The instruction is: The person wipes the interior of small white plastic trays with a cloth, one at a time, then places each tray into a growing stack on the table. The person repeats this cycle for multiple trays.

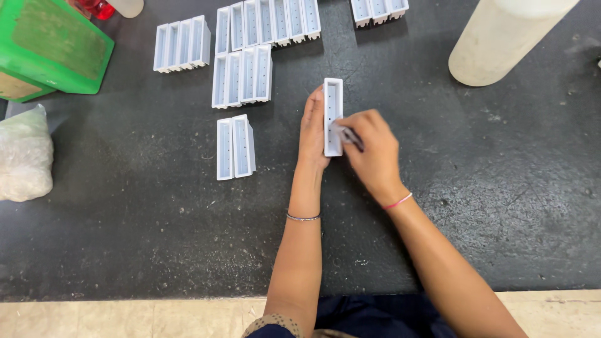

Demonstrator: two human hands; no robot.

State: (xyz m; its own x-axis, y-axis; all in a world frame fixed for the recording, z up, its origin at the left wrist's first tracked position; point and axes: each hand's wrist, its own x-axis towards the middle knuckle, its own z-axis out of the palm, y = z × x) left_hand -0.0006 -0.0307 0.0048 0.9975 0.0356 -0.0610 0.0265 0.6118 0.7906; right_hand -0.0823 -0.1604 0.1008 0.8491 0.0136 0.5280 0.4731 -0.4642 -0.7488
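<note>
Left hand (313, 130) flat against white tray (333, 116) on black table (156, 206), right hand (370, 153) pinching small tool (348, 135) over its near end, two trays (235, 148) left, four-tray rows beyond, green box (53, 47), plastic bag (24, 155), pale cylinder (504, 39).

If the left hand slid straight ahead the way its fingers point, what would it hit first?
The left hand lies flat along the white tray, fingers pointing up the picture, away from the person. Straight ahead is bare dark tabletop, then probably the far row of trays, near its right end, though it might narrowly pass it.
</note>
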